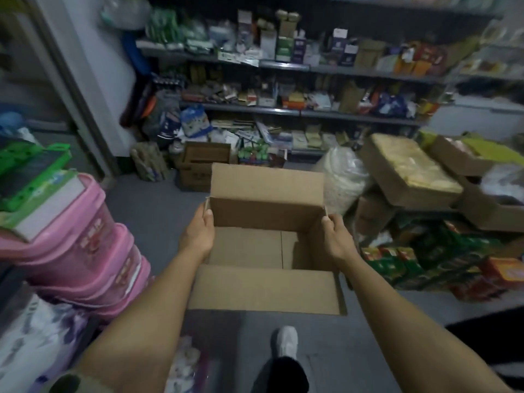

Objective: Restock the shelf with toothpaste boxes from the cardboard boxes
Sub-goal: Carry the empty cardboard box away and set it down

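Both hands carry the open cardboard box (pixel 266 239) in the air in front of the shelf (pixel 297 112); the left hand (pixel 198 234) and right hand (pixel 336 238) each pinch a side wall, fingers curled over the rim, probably to keep it level. The box looks empty, with no toothpaste boxes in sight inside, so I judge it is being cleared away.

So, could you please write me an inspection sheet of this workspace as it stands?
Surface: grey floor, partly bare.
Job's things: open cardboard box held up, flaps open, inside looks empty; no toothpaste boxes made out; shelves crowded, blurred.
Clutter: pink tubs stacked on the left; trays and packaged goods on the right; second cardboard box on the floor.
Grippers: left hand and right hand each grip a side wall of the box.
Cables: nothing seen.
Surroundings: dim storeroom; white shoe below.
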{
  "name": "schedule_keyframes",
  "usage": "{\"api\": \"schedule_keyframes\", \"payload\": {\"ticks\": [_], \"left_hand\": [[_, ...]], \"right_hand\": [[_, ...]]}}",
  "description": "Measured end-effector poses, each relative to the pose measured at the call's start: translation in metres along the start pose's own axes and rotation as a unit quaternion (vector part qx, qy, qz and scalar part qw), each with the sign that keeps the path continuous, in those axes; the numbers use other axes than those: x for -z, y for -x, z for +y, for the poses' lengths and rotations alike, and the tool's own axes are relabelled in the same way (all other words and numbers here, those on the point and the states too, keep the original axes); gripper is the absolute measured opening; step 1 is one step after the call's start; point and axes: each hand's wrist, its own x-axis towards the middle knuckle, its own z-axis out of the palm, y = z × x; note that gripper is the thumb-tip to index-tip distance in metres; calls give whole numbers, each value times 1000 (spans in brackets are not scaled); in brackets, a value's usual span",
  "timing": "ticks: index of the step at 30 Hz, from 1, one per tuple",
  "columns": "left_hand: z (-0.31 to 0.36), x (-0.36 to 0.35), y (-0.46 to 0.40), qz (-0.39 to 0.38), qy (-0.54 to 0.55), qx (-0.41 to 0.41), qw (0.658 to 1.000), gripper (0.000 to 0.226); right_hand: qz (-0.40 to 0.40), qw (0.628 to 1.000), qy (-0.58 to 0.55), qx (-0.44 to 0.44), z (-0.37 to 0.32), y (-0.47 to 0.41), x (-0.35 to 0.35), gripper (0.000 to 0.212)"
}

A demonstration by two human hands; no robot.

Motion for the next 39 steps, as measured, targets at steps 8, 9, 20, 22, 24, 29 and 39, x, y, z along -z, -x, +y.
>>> {"api": "schedule_keyframes", "payload": {"ticks": [8,9,20,22,24,29,39], "left_hand": [[28,-19,-232,75,26,69,995,47],[32,-17,-258,86,28,78,993,47],[-7,27,-546,127,28,118,985,45],[-13,33,-609,121,26,105,987,45],[-20,36,-669,126,8,86,988,45],[-40,33,-790,82,-17,108,991,47],[-107,-26,-1016,48,-33,159,985,49]], "right_hand": [[-85,995,11,42,-84,-260,-76,36],[-97,994,18,47,-97,-290,-86,37],[-152,985,20,73,-222,-540,-268,43],[-142,987,4,70,-239,-584,-303,37],[-139,988,-10,64,-256,-626,-333,34],[-128,991,-17,30,-279,-710,-394,40],[-127,991,-20,-46,-257,-901,-546,34]]}}
